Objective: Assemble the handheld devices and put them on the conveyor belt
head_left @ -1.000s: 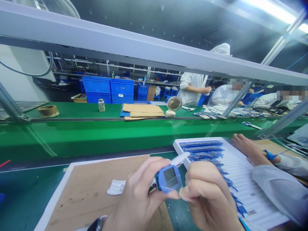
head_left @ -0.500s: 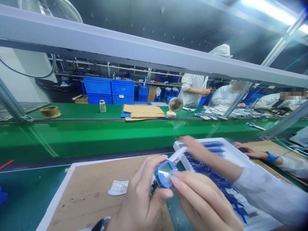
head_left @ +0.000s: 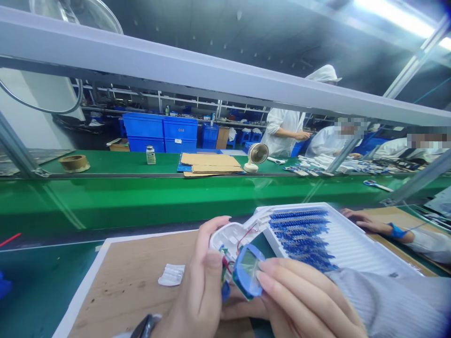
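Note:
My left hand grips a white plastic casing, open on its inner side, with red and blue wires running from it. My right hand pinches a blue-rimmed display panel by its edge, close to the casing. The wires join the two pieces. Just beyond, a white tray holds rows of blue parts. Below my left hand lies a brown board with a white frame, and a small white paper strip rests on it. A dark watch sits on my left wrist.
A co-worker's hand with a blue band rests right of the tray. A green conveyor belt runs behind. Across it stand a small fan, cardboard sheets, blue crates and people in white.
The white casing and blue-rimmed panel now show apart, with wires exposed between them. My right forearm sits lower, uncovering more of the tray.

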A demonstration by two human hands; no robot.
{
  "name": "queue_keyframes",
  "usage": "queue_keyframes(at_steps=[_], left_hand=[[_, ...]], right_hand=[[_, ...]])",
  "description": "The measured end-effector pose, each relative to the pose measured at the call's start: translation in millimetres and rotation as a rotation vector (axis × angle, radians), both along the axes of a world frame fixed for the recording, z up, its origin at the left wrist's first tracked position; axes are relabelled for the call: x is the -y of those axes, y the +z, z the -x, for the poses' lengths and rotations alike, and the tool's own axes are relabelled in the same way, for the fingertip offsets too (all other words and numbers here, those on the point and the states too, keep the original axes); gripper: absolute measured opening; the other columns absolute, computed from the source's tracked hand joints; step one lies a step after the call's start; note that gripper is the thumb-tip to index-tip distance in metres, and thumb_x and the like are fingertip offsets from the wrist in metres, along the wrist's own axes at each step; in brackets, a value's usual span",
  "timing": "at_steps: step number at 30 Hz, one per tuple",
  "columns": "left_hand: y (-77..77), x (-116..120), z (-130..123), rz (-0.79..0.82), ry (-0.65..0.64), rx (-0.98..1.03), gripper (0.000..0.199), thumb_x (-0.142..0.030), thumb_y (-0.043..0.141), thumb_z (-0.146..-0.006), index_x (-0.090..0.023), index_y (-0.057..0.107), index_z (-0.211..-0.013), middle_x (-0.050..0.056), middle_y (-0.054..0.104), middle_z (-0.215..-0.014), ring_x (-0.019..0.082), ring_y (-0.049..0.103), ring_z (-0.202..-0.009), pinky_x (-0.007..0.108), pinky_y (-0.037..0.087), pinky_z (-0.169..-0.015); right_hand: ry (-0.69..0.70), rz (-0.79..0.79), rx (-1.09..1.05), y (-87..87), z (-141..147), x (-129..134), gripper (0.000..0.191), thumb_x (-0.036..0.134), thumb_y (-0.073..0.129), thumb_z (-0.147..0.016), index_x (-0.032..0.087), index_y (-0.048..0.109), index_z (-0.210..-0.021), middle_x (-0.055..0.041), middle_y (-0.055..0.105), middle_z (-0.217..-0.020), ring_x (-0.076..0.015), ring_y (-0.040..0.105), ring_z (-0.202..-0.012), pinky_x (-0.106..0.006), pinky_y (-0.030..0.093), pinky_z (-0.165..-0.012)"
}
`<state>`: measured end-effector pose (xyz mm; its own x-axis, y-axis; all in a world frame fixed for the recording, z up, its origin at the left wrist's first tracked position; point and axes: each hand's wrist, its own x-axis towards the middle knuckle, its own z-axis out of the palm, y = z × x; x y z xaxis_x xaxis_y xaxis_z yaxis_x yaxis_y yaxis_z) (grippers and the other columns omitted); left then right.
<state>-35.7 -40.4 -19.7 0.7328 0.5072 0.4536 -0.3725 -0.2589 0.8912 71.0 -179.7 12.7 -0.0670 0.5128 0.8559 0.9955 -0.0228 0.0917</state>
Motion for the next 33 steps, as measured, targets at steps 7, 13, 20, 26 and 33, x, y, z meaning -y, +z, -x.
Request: queue_keyframes(at_steps=[7, 13, 20, 26, 33], left_hand=[[0.3, 2, 0, -0.168, 0.022, 0.081, 0.063, -0.069, 0.027, -0.096, -0.026, 0.048, -0.136, 0.012, 0.059, -0.126, 0.019, 0.067, -0.080, 0.027, 0.058, -0.063], [5.4, -3, -3, -0.410, 0.126, 0.136, 0.063, -0.069, 0.037, -0.094, -0.019, 0.052, -0.129, 0.012, 0.065, -0.118, 0.024, 0.068, -0.106, 0.030, 0.058, -0.089], [4.5, -1, -8, -0.467, 0.222, 0.203, 0.061, -0.069, 0.044, -0.091, -0.020, 0.053, -0.127, 0.010, 0.066, -0.115, 0.018, 0.069, -0.103, 0.022, 0.057, -0.091], [6.2, -1, -10, -0.534, 0.242, 0.240, 0.056, -0.063, 0.042, -0.095, -0.018, 0.051, -0.129, 0.010, 0.065, -0.116, 0.017, 0.067, -0.108, 0.020, 0.054, -0.095], [7.5, 0, -7, -0.492, 0.194, 0.208, 0.059, -0.065, 0.041, -0.095, -0.018, 0.051, -0.129, 0.011, 0.065, -0.115, 0.019, 0.069, -0.103, 0.022, 0.057, -0.090]], right_hand=[[0.107, -0.019, 0.173, -0.2, -9, -5, 0.028, 0.011, 0.048, -0.095, 0.015, 0.071, -0.111, -0.0034, 0.076, -0.100, -0.0179, 0.075, -0.083, -0.024, 0.064, -0.085], [0.121, -0.028, 0.128, 0.7, -12, -1, 0.029, 0.014, 0.058, -0.092, 0.020, 0.070, -0.118, -0.0024, 0.075, -0.101, -0.0199, 0.075, -0.082, -0.025, 0.065, -0.080], [0.107, -0.015, 0.109, 1.1, -10, 0, 0.031, 0.019, 0.048, -0.098, 0.019, 0.069, -0.120, -0.0036, 0.075, -0.102, -0.0207, 0.074, -0.086, -0.028, 0.066, -0.079], [0.094, -0.049, 0.152, 1.4, -8, -3, 0.029, 0.017, 0.047, -0.098, 0.016, 0.072, -0.112, -0.0035, 0.075, -0.100, -0.0185, 0.074, -0.084, -0.025, 0.064, -0.083], [0.085, -0.040, 0.182, 4.0, -10, -3, 0.029, 0.023, 0.045, -0.100, 0.019, 0.073, -0.106, -0.0027, 0.075, -0.099, -0.0183, 0.074, -0.086, -0.025, 0.063, -0.083]])
